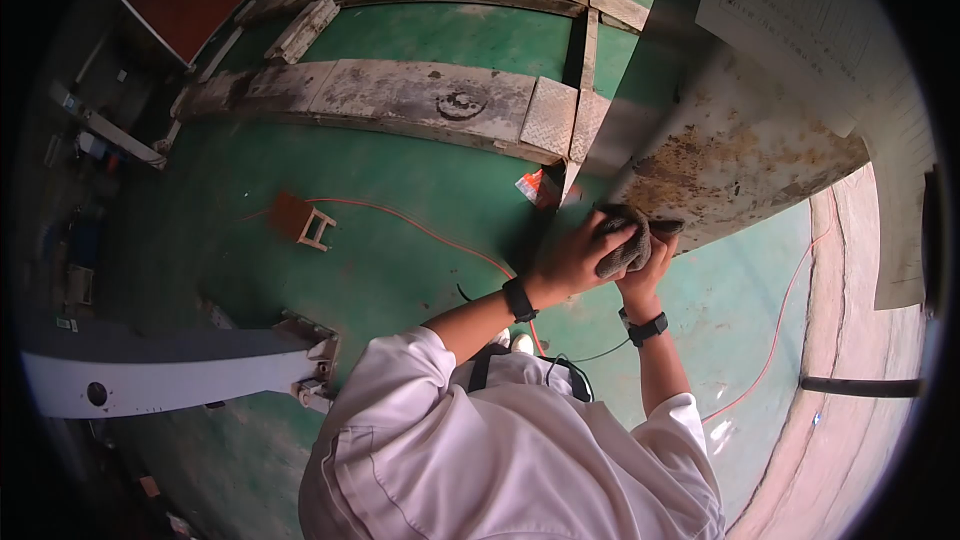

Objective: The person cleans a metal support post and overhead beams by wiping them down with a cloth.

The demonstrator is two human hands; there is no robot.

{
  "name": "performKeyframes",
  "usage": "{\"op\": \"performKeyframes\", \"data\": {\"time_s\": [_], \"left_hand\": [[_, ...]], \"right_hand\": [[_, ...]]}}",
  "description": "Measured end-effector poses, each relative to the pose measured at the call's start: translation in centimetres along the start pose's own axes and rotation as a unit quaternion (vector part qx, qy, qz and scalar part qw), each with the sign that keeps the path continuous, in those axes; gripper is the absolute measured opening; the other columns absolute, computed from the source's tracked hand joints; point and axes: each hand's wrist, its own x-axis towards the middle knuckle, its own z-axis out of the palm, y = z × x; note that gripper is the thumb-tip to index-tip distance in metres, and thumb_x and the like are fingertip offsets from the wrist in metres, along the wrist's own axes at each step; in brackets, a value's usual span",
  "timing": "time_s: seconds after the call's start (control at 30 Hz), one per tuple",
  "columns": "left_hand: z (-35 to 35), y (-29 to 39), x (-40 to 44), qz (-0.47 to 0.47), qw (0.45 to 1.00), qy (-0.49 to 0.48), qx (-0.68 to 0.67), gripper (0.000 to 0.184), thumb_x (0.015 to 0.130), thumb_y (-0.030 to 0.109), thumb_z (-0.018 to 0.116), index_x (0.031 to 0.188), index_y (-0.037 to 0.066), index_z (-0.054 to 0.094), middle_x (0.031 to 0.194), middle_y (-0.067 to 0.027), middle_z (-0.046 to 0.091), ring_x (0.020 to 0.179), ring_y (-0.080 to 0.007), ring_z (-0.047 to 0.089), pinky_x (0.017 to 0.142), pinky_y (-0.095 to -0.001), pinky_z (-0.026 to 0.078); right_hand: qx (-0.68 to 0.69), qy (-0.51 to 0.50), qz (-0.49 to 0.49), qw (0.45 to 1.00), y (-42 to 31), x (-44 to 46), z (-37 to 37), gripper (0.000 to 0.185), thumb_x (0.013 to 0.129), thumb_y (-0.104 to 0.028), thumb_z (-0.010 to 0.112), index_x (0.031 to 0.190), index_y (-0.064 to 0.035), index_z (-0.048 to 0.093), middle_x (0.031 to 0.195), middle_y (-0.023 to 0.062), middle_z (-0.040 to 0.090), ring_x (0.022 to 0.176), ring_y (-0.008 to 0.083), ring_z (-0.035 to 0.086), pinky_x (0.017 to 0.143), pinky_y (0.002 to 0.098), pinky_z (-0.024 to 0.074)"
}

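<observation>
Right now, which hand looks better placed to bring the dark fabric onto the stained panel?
Probably the right hand: it is at the dark fabric, on the side nearer most of the stained panel. The left hand curls over the fabric but sits farther from that surface.

A dark grey-brown cloth (622, 252), perhaps a knitted glove, is crumpled between the left hand (570, 265) and right hand (648, 275), one end jutting out.
</observation>
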Motion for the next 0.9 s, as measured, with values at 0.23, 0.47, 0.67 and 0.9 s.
{"op": "performKeyframes", "data": {"time_s": [0.23, 0.47, 0.67, 0.9], "left_hand": [[0.5, -1.9, -5.7, -0.130, 0.984, -0.041, -0.114, 0.065, 0.076, 0.009, 0.074, 0.134, 0.007, 0.044, 0.118, -0.0188, 0.049, 0.108, -0.0371, 0.050, 0.093, -0.0423, 0.044], [-2.4, 1.4, 1.7, -0.031, 0.990, 0.063, -0.120, 0.067, 0.074, 0.010, 0.075, 0.134, 0.006, 0.044, 0.122, -0.0179, 0.049, 0.108, -0.0352, 0.051, 0.093, -0.0418, 0.044], [-2.7, 2.5, 6.4, 0.025, 0.991, 0.091, -0.098, 0.066, 0.074, 0.024, 0.076, 0.131, 0.006, 0.047, 0.119, -0.0169, 0.053, 0.106, -0.0359, 0.051, 0.092, -0.0431, 0.043], [1.1, 0.5, 3.1, 0.052, 0.995, 0.078, -0.027, 0.066, 0.075, 0.030, 0.075, 0.129, 0.005, 0.046, 0.120, -0.0178, 0.053, 0.107, -0.0373, 0.051, 0.093, -0.0472, 0.042]], "right_hand": [[-0.018, -0.164, 0.098, 0.981, -0.7, -4.4, 0.3, 0.048, 0.066, -0.012, 0.072, 0.109, -0.0031, 0.053, 0.106, 0.0186, 0.055, 0.098, 0.0405, 0.051, 0.084, 0.0477, 0.0442], [-0.028, -0.062, -0.014, 0.998, -4.0, 5.0, -1.6, 0.046, 0.071, -0.021, 0.072, 0.109, -0.0010, 0.054, 0.102, 0.0180, 0.056, 0.093, 0.0364, 0.054, 0.082, 0.0443, 0.0455], [-0.004, -0.020, -0.038, 0.999, -4.8, 9.3, -3.4, 0.043, 0.073, -0.025, 0.067, 0.107, 0.0004, 0.055, 0.100, 0.0192, 0.056, 0.088, 0.0367, 0.056, 0.077, 0.0448, 0.0468], [0.013, -0.062, -0.074, 0.995, -0.6, 5.4, -4.1, 0.046, 0.070, -0.026, 0.070, 0.105, -0.0014, 0.055, 0.097, 0.0188, 0.056, 0.084, 0.0368, 0.055, 0.073, 0.0457, 0.0457]]}}
